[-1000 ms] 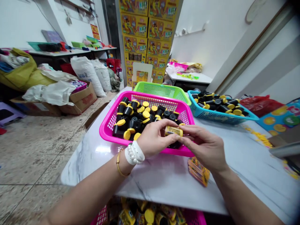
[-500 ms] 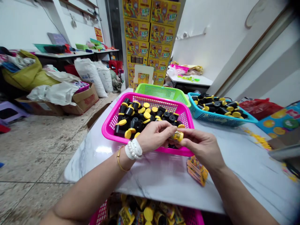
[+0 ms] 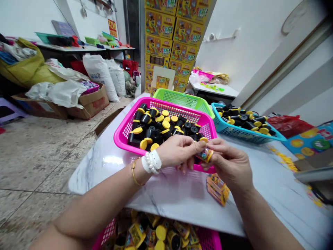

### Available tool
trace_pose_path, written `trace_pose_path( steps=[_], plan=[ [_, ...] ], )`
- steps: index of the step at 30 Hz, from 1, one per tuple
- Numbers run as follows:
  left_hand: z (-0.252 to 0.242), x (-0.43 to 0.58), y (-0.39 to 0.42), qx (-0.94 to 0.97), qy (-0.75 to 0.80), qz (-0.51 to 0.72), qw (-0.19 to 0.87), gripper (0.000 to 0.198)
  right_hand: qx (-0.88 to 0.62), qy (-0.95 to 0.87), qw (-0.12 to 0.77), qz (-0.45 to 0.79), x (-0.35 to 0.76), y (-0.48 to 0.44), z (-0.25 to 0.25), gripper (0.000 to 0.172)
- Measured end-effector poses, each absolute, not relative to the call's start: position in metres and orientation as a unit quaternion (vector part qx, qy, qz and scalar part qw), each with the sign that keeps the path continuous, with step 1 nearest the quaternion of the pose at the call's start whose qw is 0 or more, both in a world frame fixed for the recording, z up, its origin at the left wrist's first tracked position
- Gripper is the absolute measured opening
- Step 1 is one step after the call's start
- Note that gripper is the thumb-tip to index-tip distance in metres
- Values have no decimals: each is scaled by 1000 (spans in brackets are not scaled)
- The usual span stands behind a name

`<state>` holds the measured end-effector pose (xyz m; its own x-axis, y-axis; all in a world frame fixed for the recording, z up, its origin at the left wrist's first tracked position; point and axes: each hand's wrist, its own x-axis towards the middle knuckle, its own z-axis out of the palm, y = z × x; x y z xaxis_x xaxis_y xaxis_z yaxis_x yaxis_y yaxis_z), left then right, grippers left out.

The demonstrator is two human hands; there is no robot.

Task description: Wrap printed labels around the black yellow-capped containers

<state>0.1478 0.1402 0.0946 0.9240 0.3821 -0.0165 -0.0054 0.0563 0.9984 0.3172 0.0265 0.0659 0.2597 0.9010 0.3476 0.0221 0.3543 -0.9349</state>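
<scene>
Between both hands, over the near right corner of a pink basket (image 3: 120, 139), is a small cup with a yellow rim and a colourful printed label (image 3: 206, 155). My left hand (image 3: 177, 151) pinches it from the left, its thumb on top. From the right, the fingertips and thumb of my right hand (image 3: 231, 161) close on the label and rim. Much of the cup is hidden by fingers. Plain black cups with yellow lids (image 3: 153, 133) fill the pink basket. A fanned stack of printed labels (image 3: 218, 189) lies on the marbled table (image 3: 161, 194) below my right hand.
Below the table's near edge, another pink basket (image 3: 216, 239) holds labelled cups (image 3: 161, 232). A green basket (image 3: 182, 99) stands behind the first, a blue basket (image 3: 249, 135) of black cups to the right. Yellow pieces (image 3: 283, 158) lie further right. Yellow boxes (image 3: 158, 24) are stacked behind.
The cup has turned in my fingers: its colourful label now faces me where yellow showed before. Both hands stay close together at the basket's corner. The camera view has shifted slightly.
</scene>
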Motion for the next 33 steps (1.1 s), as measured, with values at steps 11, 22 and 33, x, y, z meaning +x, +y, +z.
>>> trace_pose_path(
  steps=[11, 22, 33],
  plan=[
    [101, 135, 151, 738, 79, 133, 657, 74, -486, -645, 498, 315, 270, -54, 65, 20],
    [94, 151, 145, 800, 169, 203, 540, 31, -750, -542, 370, -82, 328, -89, 17, 15],
    [92, 152, 142, 779, 180, 244, 549, 23, -743, -574, 311, -144, 361, -72, -1, 15]
  ],
)
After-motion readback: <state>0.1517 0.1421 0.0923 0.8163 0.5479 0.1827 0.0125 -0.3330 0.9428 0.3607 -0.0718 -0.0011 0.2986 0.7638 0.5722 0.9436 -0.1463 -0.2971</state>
